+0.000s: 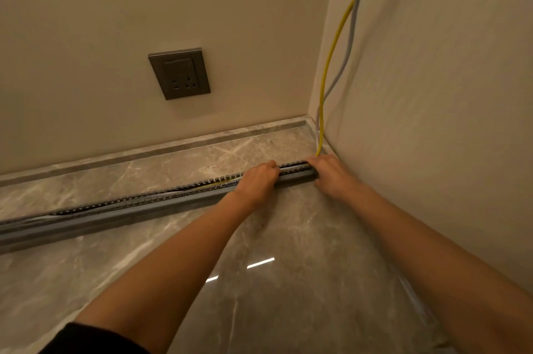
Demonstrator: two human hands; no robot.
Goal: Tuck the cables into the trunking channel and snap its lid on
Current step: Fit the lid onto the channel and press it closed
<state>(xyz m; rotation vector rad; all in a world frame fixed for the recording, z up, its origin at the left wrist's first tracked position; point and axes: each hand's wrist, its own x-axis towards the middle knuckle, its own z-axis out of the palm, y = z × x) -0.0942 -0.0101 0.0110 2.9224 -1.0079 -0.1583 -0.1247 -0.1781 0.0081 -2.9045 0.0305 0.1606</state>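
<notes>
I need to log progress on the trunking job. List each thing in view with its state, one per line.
Trunking: lying on the floor, top open, no lid on.
Yellow cable: hangs down the corner, runs into the trunking.
Grey cable: hangs beside the yellow one, lower end hidden.
Left hand: pressing on the trunking.
Right hand: on the trunking end by the corner.
Socket: nothing plugged in.

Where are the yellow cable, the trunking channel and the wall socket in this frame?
yellow cable (pixel 331 53): head view, on the stretch hanging down along the corner of the walls.
trunking channel (pixel 138 211): head view, on its grey front side wall, left of the hands.
wall socket (pixel 179 73): head view, on the middle of its faceplate.
</notes>
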